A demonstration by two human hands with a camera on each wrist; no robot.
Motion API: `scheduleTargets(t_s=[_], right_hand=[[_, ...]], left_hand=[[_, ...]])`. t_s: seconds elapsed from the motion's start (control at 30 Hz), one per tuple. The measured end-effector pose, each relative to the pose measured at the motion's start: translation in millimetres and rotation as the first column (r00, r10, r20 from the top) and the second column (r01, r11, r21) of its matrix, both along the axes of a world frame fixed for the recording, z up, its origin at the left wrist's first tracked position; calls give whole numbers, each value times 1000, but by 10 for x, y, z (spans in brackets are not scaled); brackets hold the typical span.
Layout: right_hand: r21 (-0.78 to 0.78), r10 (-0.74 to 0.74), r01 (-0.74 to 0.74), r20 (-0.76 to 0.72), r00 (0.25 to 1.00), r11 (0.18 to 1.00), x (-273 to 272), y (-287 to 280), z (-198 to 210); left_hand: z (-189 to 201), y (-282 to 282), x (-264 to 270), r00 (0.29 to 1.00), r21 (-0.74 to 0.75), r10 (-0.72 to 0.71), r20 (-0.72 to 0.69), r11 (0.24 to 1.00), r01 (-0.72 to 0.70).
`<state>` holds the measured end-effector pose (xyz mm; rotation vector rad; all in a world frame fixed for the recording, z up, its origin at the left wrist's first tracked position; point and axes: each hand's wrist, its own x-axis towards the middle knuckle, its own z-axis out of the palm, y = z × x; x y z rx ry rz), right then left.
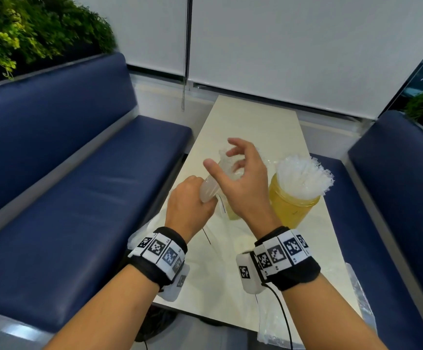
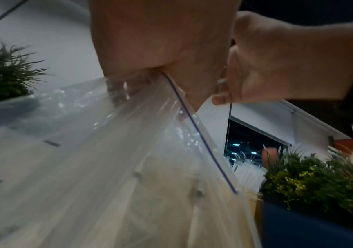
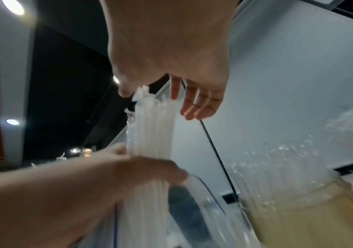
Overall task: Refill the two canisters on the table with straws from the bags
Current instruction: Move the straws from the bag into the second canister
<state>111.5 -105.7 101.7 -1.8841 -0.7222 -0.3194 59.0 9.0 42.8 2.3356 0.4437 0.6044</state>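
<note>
- The second canister [image 1: 232,213] is mostly hidden behind both hands in the head view; only a yellowish sliver shows between the wrists, so its fill cannot be judged.
- The clear bag [image 2: 112,167] with the blue zip line fills the left wrist view and blurs what lies behind it; its lower end is cut off by the frame.
- Another flat bag [image 1: 268,322] hangs off the near desk edge, partly behind the right forearm.
- The straw bundle [image 3: 150,134] stands nearly upright, long axis vertical with a slight lean away from the person, its crimped wrapper tips at the top; its lower part runs down into the open bag.
- The filled canister [image 1: 292,207], yellow and translucent, stands upright on the desk [image 1: 245,122] just to the right of the hands, its straws [image 1: 304,176] fanning upward and to the right.
- The left hand [image 1: 189,200] is closed in a fist round the bundle at mid-length, fingers curled tightly about the straws and the bag mouth.
- The right hand [image 1: 243,178] hovers at the bundle's top, fingers spread and loosely bent; the thumb [image 3: 126,91] is at the tips and the other fingers [image 3: 199,104] stand apart from them, gripping nothing that can be seen.
- Both hands are over the middle of the desk, between blue padded benches [image 1: 79,188].
</note>
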Motion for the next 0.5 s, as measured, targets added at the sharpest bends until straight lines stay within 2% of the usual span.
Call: scheduleTargets(t_s=[0.1,0.2,0.3,0.4,0.5], right_hand=[[-20,117,-121,-135,984,992,-100,103,-148],[39,70,-67,-88,994,997,-106,214,-261],[84,92,-85,-75,993,993,-68,259,-239],[22,127,-127,-4,992,992,-30,272,-80],[-38,124,-120,119,985,992,74,249,269]], left_hand=[[102,-24,1,1000,-28,11,4,1000,-11],[129,-27,-37,1000,-95,12,-12,995,-13],[124,-2,-65,1000,-105,17,-25,994,-20],[71,39,-39,1000,-77,-28,-12,997,27],[-16,81,-17,1000,-126,-28,2,992,28]])
